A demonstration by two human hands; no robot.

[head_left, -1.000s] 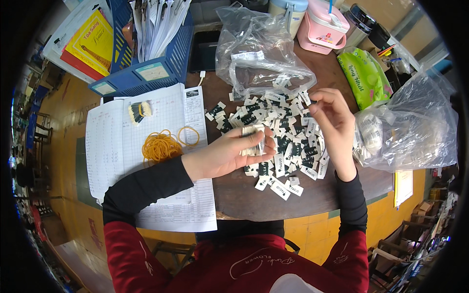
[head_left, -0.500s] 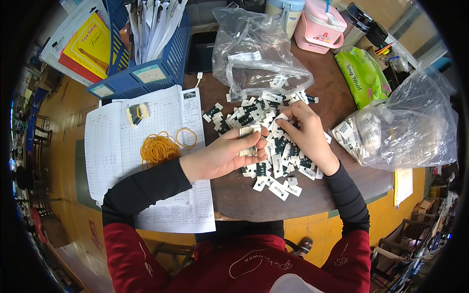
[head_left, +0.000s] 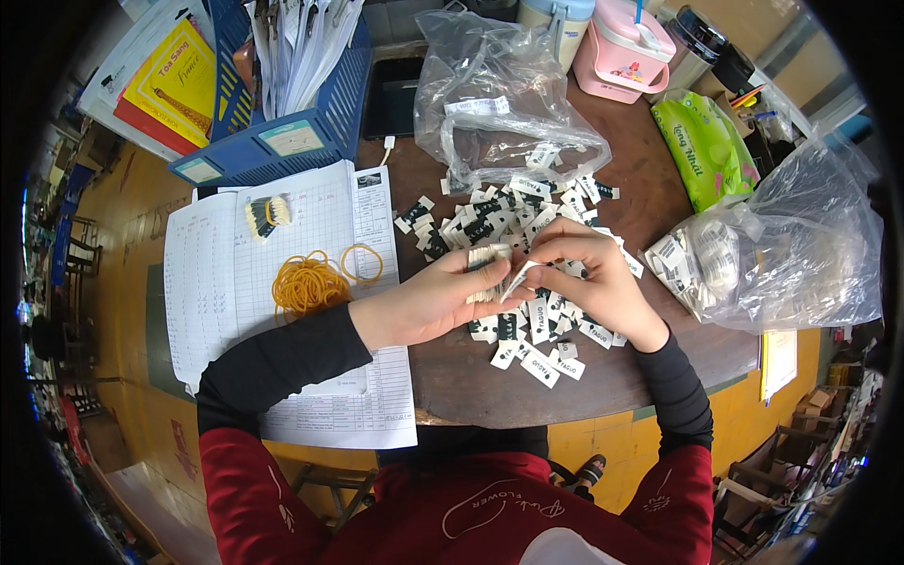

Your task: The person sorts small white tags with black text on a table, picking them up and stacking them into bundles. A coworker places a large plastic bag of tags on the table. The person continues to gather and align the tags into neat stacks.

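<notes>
My left hand (head_left: 433, 299) holds a small stack of white tags (head_left: 488, 260) edge-up over the brown table (head_left: 490, 377). My right hand (head_left: 589, 273) meets it from the right, pinching one tag (head_left: 518, 278) against the stack. Beneath and around both hands lies a loose pile of black-and-white tags (head_left: 513, 212), with a few strays (head_left: 541, 363) nearer the table's front edge.
A heap of orange rubber bands (head_left: 306, 282) and a banded tag bundle (head_left: 266, 214) rest on printed sheets (head_left: 226, 273) at left. A blue basket (head_left: 282, 104) stands behind them. Clear plastic bags (head_left: 499, 104) (head_left: 791, 245), a green packet (head_left: 711, 146) and a pink container (head_left: 626, 47) ring the pile.
My right hand came back from the far side of the pile with a tag and now presses against the stack in my left hand.
</notes>
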